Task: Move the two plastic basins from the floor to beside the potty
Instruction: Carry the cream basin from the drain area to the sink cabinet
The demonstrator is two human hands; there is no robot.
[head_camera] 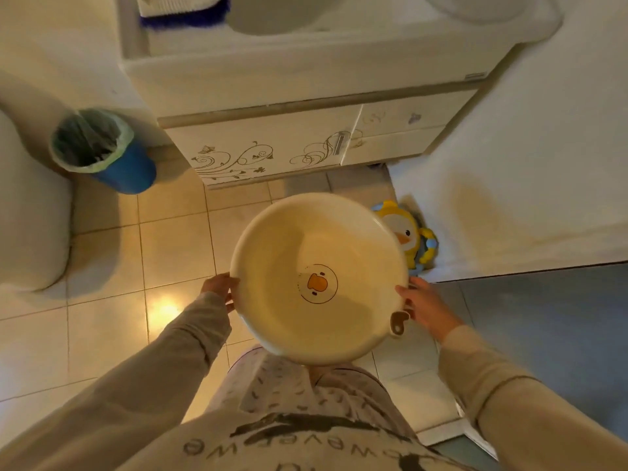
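Cream plastic basin (319, 277) between left hand (219, 287) and right hand (424, 305).

basin (319, 277) held off floor | both hands on rim | potty (406, 232) just behind

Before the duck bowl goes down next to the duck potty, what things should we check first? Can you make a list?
1. Both hands hold the basin: left hand and right hand on opposite rims. Ok.
2. Basin looks empty. Ok.
3. Potty found, in the corner by the cabinet. Ok.
4. Floor spot beside the potty free: basin hides it. Cannot tell.
5. Second basin: not seen. Cannot tell.
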